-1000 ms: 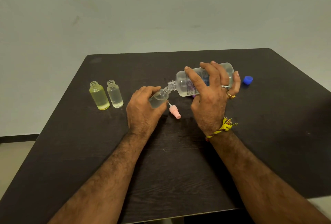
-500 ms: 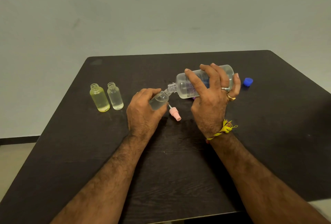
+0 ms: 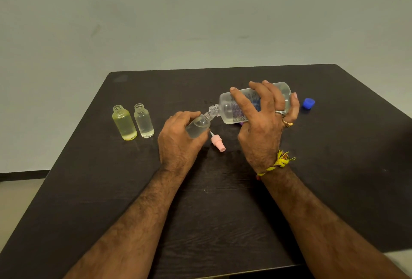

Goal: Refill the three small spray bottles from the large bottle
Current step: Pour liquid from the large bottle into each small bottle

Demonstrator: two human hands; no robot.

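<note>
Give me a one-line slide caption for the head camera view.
Right hand tips the large bottle into a small bottle held by the left hand.

The middle of the frame is blocked by the left hand [image 3: 178, 142] closed around a small tilted bottle [image 3: 198, 126] and the right hand [image 3: 263, 127] wrapped over the large bottle [image 3: 252, 106], whose neck is met by the small bottle's mouth; the narrow gap between the two hands is partly taken by a pink spray cap [image 3: 217, 142] lying on the table [image 3: 223, 212]; at centre left, two uncapped small bottles [image 3: 132, 122] are stood upright just beside each other, with a bare strip left between them and the left hand; at centre right, a blue cap [image 3: 308, 103] is set near the large bottle's base; open tabletop is seen along the far edge, at the right side, and at lower centre between the forearms.
</note>
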